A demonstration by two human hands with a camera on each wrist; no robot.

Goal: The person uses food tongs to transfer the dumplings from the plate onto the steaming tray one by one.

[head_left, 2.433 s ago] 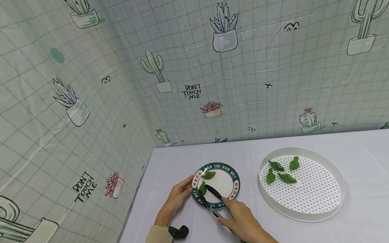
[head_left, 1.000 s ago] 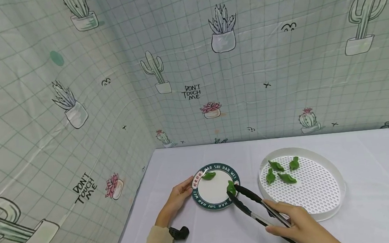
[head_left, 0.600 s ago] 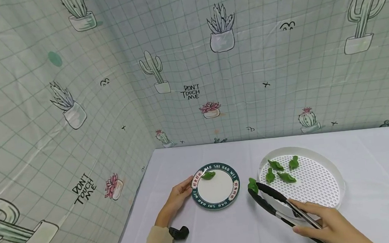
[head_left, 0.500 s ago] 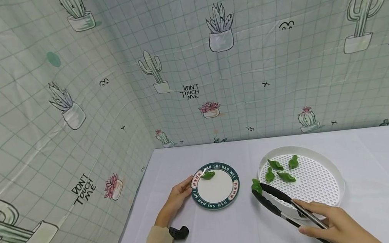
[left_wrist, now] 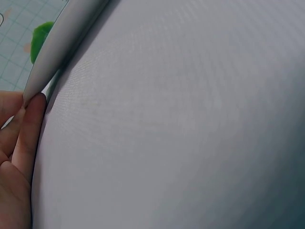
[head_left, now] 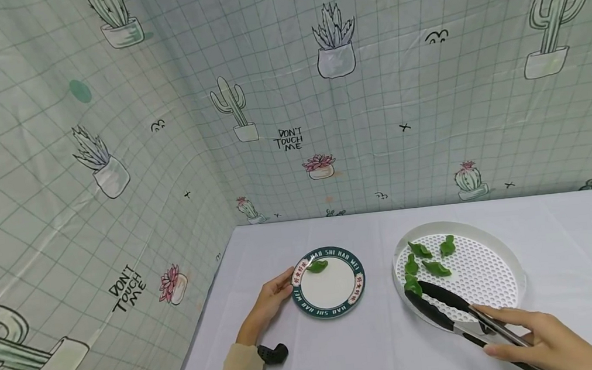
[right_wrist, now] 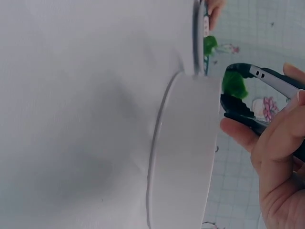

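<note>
Two hands are at work over the white worktop (head_left: 342,351). At the left, the left hand (head_left: 269,302) lies with relaxed, nearly straight fingers touching the nine o'clock edge of the small green-rimmed plate (head_left: 357,290), steadying it without curling round it; one green dumpling (head_left: 316,266) is left on that plate near twelve o'clock. To the right stands the white perforated tray (head_left: 517,292), with three dumplings (head_left: 429,258) grouped in its upper left quarter, about ten to eleven o'clock. The right hand (head_left: 548,345) has its fingers curled round the handles of the black tongs (head_left: 444,304), and the tong tips, nearly closed, pinch a green dumpling (head_left: 412,284) just inside the tray's rim at about nine o'clock, beside the group. This looks like the placing step of moving dumplings from plate to tray. The next move would likely call for lowering the tips onto the tray floor and easing the squeeze so the piece drops free beside the others without sticking to the tongs.
</note>
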